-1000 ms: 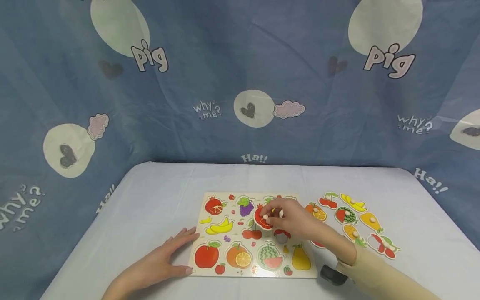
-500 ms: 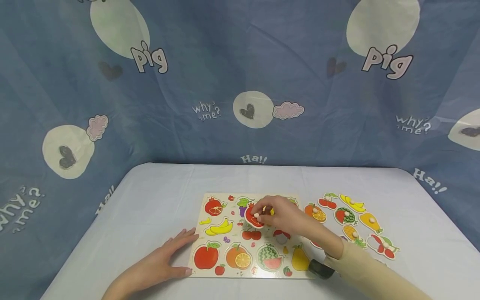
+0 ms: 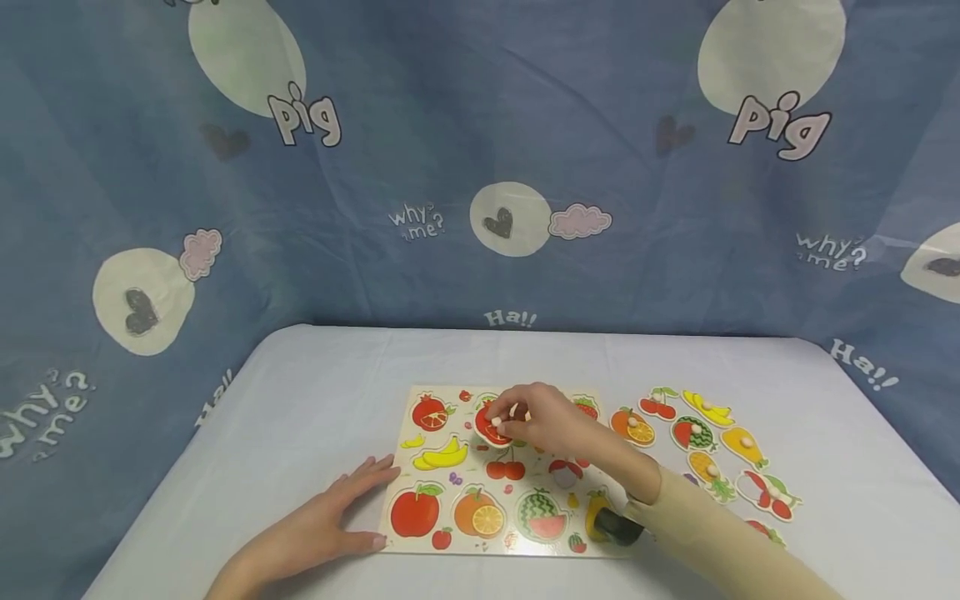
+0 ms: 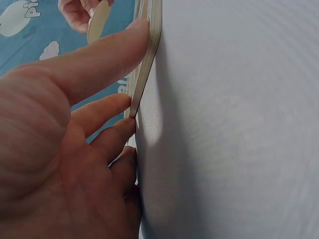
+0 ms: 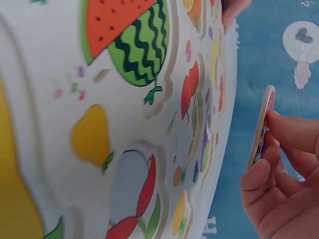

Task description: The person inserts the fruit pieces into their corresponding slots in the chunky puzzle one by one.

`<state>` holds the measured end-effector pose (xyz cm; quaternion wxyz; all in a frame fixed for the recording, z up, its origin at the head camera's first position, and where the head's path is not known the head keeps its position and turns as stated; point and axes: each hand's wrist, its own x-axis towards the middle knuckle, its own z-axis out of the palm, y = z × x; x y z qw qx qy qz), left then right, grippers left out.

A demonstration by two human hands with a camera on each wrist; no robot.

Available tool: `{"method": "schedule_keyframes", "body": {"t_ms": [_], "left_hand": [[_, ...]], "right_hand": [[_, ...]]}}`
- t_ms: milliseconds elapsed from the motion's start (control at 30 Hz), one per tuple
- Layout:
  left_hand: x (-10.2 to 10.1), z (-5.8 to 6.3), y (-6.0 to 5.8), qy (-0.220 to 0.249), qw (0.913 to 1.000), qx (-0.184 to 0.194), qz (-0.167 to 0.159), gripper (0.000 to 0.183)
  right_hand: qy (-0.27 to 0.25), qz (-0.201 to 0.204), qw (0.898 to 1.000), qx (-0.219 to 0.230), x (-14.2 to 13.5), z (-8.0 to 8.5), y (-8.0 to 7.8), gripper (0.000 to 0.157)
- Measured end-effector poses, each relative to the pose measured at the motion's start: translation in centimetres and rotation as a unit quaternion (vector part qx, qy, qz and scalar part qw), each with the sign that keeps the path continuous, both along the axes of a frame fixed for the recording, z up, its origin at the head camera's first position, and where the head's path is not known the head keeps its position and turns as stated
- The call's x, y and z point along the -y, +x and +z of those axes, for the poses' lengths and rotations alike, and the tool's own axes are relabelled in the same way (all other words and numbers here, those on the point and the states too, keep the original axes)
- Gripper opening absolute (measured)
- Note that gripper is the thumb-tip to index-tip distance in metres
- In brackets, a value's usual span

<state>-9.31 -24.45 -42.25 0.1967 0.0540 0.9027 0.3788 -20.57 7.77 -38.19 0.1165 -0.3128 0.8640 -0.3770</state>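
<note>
My right hand (image 3: pixel 553 421) pinches the small white knob of a red pomegranate puzzle piece (image 3: pixel 487 430), above the upper middle of a wooden fruit puzzle board (image 3: pixel 408 547). In the right wrist view the thin piece (image 5: pixel 259 130) stands nearly edge-on, raised off the board between thumb and fingers. The piece covers the grape picture in the head view. My left hand (image 3: pixel 322 518) lies at the board's left edge, fingers extended and thumb apart. The left wrist view shows its thumb and fingertips touching the board's layered edge (image 4: pixel 148 62).
Right of the board lie loose knobbed pieces, among them an orange (image 3: pixel 632 427), cherries (image 3: pixel 657 408), bananas (image 3: pixel 707 407) and a watermelon (image 3: pixel 692 433). A dark rounded object (image 3: pixel 618 527) by the right sleeve overlaps the pear picture. A patterned blue cloth (image 3: pixel 420 283) hangs behind the white table.
My right hand has moved left across the board with the pomegranate piece, from beside the grape picture to over it. The left hand stays at the board's edge.
</note>
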Motion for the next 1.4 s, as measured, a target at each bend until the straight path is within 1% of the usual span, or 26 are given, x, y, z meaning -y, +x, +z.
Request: {"method": "schedule_keyframes", "body": {"t_ms": [133,467,633,900,1267,1400], "left_hand": [[0.0,0.0,-0.1,-0.001,1.0,-0.005,-0.003,0.083],[-0.1,0.1,-0.4,-0.015,0.9999,0.0,0.002,0.085],[0.0,0.1,-0.4,-0.013,0.9999,0.001,0.002,0.085],[0.0,0.0,-0.5,-0.013,0.9999,0.003,0.001,0.086],[0.0,-0.2,-0.3,-0.01,0.9999,0.002,0.002,0.084],[-0.1,-0.1,-0.3,-0.008,1.0,0.0,0.001,0.083]], "right_hand": [[0.0,-0.001,1.0,0.003,0.6,0.0,-0.4,0.017],[-0.004,-0.001,1.0,-0.004,2.7,-0.2,-1.6,0.015],[-0.005,0.005,1.0,0.01,3.7,-0.4,-2.2,0.016],[-0.011,0.011,1.0,0.009,4.9,-0.5,-2.7,0.015],[-0.023,0.022,0.999,0.006,5.8,-0.9,-3.3,0.016],[-0.019,0.017,1.0,0.001,6.5,-1.0,-3.5,0.016]]}}
